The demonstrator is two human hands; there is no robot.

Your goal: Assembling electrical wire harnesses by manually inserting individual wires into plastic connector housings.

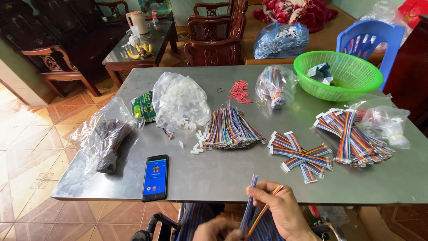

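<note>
My right hand (pixel 281 209) is at the table's near edge, pinching a thin strip of rainbow-coloured wires (pixel 250 201) between thumb and fingers. My left hand (pixel 216 230) is lower, at the bottom edge, holding the same strip's lower end; it is partly cut off. Ahead on the metal table (pixel 214 174) lie a fanned pile of loose rainbow wires (pixel 232 127), a crossed stack of wire strips with white connectors (pixel 301 154) and a larger finished pile (pixel 356 138).
A phone with a lit blue screen (pixel 155 177) lies near the front left. Bags of white connectors (pixel 180 102) and of wires (pixel 107 134) sit left; a green basket (pixel 341 73) at the back right. Red small parts (pixel 240 91) lie mid-back. Chairs stand beyond.
</note>
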